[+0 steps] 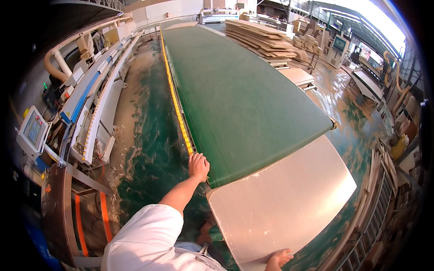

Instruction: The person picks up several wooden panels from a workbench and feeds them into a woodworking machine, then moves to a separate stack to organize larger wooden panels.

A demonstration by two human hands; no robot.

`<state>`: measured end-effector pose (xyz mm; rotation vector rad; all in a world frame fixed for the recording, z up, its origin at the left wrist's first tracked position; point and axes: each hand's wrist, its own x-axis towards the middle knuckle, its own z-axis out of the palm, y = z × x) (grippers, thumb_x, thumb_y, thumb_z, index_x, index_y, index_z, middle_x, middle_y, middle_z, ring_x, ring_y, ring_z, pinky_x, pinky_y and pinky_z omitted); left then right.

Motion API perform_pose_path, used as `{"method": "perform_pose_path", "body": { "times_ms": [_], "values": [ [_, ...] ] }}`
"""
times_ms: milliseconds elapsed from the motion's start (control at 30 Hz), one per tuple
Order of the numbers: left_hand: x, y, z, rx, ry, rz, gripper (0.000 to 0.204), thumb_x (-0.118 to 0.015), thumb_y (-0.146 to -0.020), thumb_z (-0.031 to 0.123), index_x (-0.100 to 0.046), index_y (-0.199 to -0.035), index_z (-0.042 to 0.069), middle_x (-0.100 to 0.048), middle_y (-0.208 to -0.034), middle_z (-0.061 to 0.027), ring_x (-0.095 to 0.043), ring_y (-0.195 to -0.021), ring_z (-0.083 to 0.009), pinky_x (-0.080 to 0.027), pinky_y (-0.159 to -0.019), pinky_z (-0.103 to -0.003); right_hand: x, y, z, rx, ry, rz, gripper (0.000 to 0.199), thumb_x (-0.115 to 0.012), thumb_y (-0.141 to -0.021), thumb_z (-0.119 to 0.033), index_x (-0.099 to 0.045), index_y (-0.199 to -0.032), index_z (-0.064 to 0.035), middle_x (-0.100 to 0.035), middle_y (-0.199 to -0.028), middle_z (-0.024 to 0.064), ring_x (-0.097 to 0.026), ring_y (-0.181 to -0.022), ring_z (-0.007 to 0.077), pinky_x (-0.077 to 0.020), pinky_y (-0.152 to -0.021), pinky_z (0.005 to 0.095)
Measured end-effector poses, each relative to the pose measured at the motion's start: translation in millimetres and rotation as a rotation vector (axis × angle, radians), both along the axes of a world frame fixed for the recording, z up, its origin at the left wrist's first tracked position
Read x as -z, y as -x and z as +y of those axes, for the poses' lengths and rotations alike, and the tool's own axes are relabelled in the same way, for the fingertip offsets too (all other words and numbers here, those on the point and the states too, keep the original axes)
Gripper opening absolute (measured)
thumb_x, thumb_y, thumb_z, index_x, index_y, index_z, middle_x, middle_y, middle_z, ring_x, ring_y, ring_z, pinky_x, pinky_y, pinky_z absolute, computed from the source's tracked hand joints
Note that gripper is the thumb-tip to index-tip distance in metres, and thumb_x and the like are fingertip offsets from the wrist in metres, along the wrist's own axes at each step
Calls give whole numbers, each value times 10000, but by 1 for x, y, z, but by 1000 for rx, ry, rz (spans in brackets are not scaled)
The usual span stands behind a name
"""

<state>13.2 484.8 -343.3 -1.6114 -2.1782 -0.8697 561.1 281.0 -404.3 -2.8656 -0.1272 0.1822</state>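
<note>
Head view, wood shop floor. Big pale board point(289, 198) lies flat w/ its far edge on the near end of a long green conveyor belt point(235, 99); near part of the board sticks out off the belt end toward the person. Board surface is light beige, scuffed, corners rounded by the lens.

Left hand point(199, 166) is stretched fwd on a bare forearm, white short sleeve point(144, 235) behind it. Palm down, fingers loosely spread, resting on the belt's near left corner, just beside the yellow edge strip point(177, 108) that runs along the belt's left side. Grips nothing; close to the board's far left corner but can't tell if it touches.

Right hand point(279, 258) is at the bottom edge of the pic, fingers curled over the board's near edge, holding it there. Only part of the hand shows.

Floor point(149, 149) is green, heavily dusted w/ sawdust. Left of the belt: long machine point(97, 104) w/ white and blue housing, and a small control screen point(34, 130) on a stand nearer the person. Orange-striped metal frame point(81, 217) low left. Far end right of the belt: stack of pale boards point(264, 40). Further right another screen cabinet point(338, 45) and more stacked panels, too small to tell in detail. Roller rack point(375, 203) along the right.
</note>
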Motion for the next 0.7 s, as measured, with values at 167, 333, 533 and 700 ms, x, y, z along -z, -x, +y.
{"method": "perform_pose_path", "body": {
  "times_ms": [167,333,533,700],
  "values": [
    [-1,2,-1,-9,16,19,158,-605,-848,179,-683,-871,43,-682,-1103,-121,-575,-1152,-284,-359,-1111,-470,-6,4,-1,-55,32,-19,608,-357,-987,-568,-517,-1318,-84,-682,-1128,216,-665,-995,441,-489,-850,592],
    [-3,-1,-1,-4,18,33,142,-614,-838,175,-683,-873,56,-681,-1095,-102,-579,-1137,-271,-365,-1103,-464,17,-12,0,-52,67,-5,609,-351,-990,-569,-514,-1331,-92,-682,-1155,187,-658,-1023,433,-493,-848,583],
    [-6,-5,1,-8,3,46,136,-618,-831,174,-683,-881,65,-674,-1082,-84,-576,-1113,-265,-381,-1074,-450,28,-11,0,-4,69,-169,531,-415,-974,-581,-556,-1233,-140,-709,-1026,136,-695,-873,388,-539,-716,541],
    [-8,-3,-3,-19,20,46,145,-615,-834,184,-680,-892,68,-669,-1092,-74,-568,-1108,-260,-384,-1056,-443,23,-8,3,5,70,-75,600,-359,-989,-584,-537,-1299,-102,-690,-1139,149,-673,-998,410,-505,-824,573]
  ]
}}
